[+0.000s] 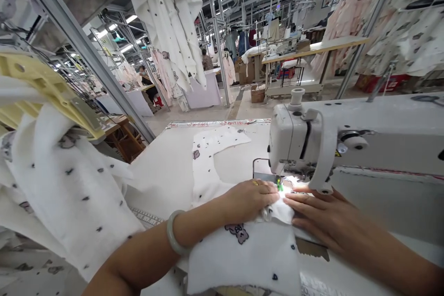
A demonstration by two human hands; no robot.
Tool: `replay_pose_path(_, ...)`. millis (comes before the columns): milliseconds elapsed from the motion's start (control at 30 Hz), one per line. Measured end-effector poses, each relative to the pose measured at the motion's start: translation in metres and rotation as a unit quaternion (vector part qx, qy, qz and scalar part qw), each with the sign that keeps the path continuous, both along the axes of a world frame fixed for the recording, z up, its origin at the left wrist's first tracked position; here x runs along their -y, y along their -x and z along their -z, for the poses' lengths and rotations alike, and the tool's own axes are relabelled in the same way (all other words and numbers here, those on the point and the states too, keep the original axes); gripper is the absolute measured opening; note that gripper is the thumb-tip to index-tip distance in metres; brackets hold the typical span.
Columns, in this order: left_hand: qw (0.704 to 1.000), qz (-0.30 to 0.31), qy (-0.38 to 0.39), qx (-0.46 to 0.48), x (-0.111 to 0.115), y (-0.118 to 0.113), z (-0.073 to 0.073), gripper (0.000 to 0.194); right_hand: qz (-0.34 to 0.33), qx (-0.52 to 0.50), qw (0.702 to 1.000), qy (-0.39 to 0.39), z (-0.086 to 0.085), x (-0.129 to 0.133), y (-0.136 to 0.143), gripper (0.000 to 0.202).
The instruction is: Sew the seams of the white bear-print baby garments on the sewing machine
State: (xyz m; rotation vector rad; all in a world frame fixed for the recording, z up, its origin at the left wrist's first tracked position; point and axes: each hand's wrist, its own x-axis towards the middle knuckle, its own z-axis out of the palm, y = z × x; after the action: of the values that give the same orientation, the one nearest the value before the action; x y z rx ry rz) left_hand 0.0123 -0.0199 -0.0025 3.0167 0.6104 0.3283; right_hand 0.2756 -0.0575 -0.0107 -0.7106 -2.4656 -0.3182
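White printed fabric lies across the sewing table and runs up under the needle area of a white sewing machine. My left hand, a ring on one finger, presses on the cloth just left of the lit presser foot, its fingers close together. On the right, my right hand rests with fingers stretched forward, the fingertips on the cloth beside the foot. A curved part of the fabric extends flat behind my left hand. The fingertips nearest the needle are partly washed out by the light.
Printed white cloth hangs from a yellow clamp at the left. More cloth hangs beyond the table. Metal posts, another worktable and racks of garments stand farther back. A measuring tape runs along the table under my left forearm.
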Motion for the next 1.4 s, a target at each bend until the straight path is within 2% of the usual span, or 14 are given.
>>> replay_pose_path(167,1.0,-0.015,0.014,0.004,-0.003,0.0,0.003,0.033,0.016,-0.01,1.0,0.021,0.004,0.002,-0.001,0.041)
replay_pose_path(300,1.0,-0.001,0.02,0.012,-0.009,0.0,0.006,0.034,0.029,-0.013,0.999,0.043,0.008,0.002,-0.003,0.046)
replay_pose_path(500,0.999,-0.008,0.036,0.008,-0.014,0.001,0.007,0.034,0.044,-0.034,0.997,0.057,0.011,-0.001,-0.008,0.028)
replay_pose_path(667,0.999,-0.011,0.048,0.009,-0.019,0.001,0.005,0.032,0.061,-0.032,0.996,0.059,0.014,-0.006,-0.009,0.035)
replay_pose_path(867,0.999,0.026,0.023,0.001,-0.011,0.002,-0.01,0.033,0.072,-0.039,0.996,0.035,0.02,-0.013,-0.006,0.034)
replay_pose_path(967,0.998,0.041,0.02,-0.041,-0.003,0.003,-0.019,0.04,0.068,-0.035,0.997,0.024,0.02,-0.013,-0.004,0.031)
replay_pose_path(1067,0.995,0.049,-0.018,-0.086,0.004,0.001,-0.025,0.04,0.057,-0.025,0.998,0.016,0.017,-0.009,-0.001,0.031)
replay_pose_path(1267,0.986,0.056,-0.116,-0.103,0.007,-0.002,-0.019,0.028,0.011,0.0,1.0,0.008,0.007,-0.001,0.002,0.032)
replay_pose_path(1400,0.989,0.044,-0.116,-0.081,-0.005,0.001,-0.011,0.029,0.04,0.0,0.999,0.03,0.007,0.003,0.003,0.032)
